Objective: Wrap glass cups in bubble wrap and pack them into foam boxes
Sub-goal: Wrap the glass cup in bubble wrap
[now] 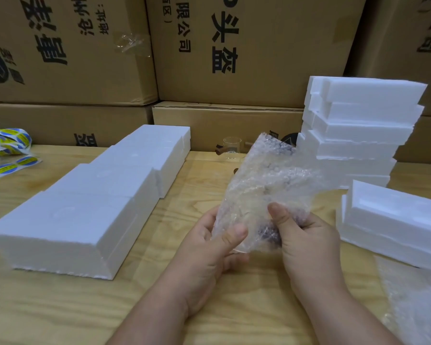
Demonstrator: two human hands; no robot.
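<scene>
Both hands, left [210, 247] and right [302, 235], grip the wrap [264, 185] above the worktop [189, 307]; loose thumb pinches risk the cup sliding out.

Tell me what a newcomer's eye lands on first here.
First, the crinkled clear bubble wrap bundle at centre, gripped by the left hand and right hand. Then the white foam boxes: a long row at left, a leaning stack at right, before printed brown cardboard cartons.
</scene>
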